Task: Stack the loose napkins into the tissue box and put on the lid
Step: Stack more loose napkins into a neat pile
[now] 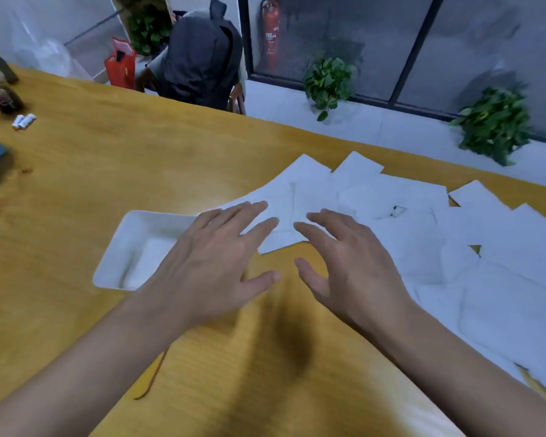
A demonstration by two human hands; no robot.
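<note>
Both of your hands hover palm-down with fingers spread and nothing held: your left hand point(215, 263) partly covers the right end of the shallow white rectangular tissue box point(123, 247), your right hand point(353, 263) sits just right of it. The loose white paper napkins point(391, 222) lie overlapped in a fan that starts beyond the box's right end and spreads far to its right; the nearest sheet's corner lies just past both sets of fingertips, about equally near each hand. The box's long axis appears to run toward that fan, and something white, probably napkins, already rests inside. No lid can be identified. The support is a yellow wood-grain table point(139, 159); beyond it stand a grey-draped chair point(202, 58), potted green plants point(328, 80) and a red fire extinguisher point(271, 26).
</note>
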